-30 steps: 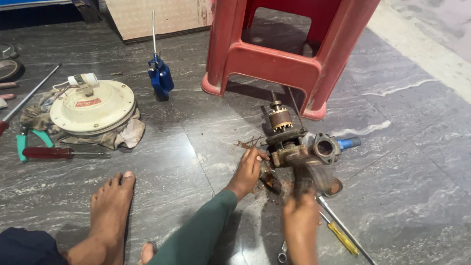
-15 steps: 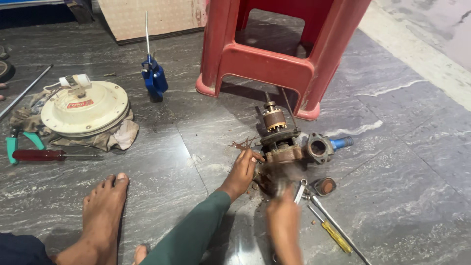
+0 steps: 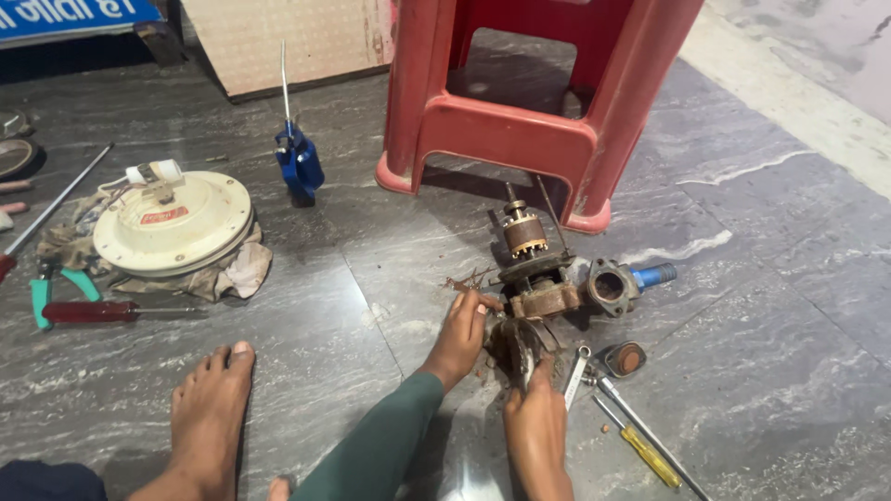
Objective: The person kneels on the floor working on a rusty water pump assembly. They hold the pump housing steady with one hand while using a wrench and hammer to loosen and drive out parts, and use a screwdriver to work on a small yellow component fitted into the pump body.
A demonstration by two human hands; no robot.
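Note:
A rusty pump assembly (image 3: 543,299) stands on the grey stone floor, with a copper-wound rotor (image 3: 524,232) sticking up from it. My left hand (image 3: 462,334), in a green sleeve, pinches the left edge of the assembly's housing. My right hand (image 3: 534,422) comes up from below and grips a rusty round casing (image 3: 520,351) at the front of the assembly. A grey pump body with a blue pipe fitting (image 3: 620,283) lies just to the right, touching the assembly.
A spanner (image 3: 575,376), a round cap (image 3: 624,359) and a yellow-handled screwdriver (image 3: 650,455) lie right of my right hand. A red plastic stool (image 3: 520,111) stands behind. To the left are a blue oil can (image 3: 299,162), a cream round motor cover (image 3: 172,223), a red-handled screwdriver (image 3: 83,312), green pliers (image 3: 42,297) and my bare foot (image 3: 209,417).
The view has shifted a little. My right hand has slid left, closer under the pump, onto the round casing. My left hand stays on the housing.

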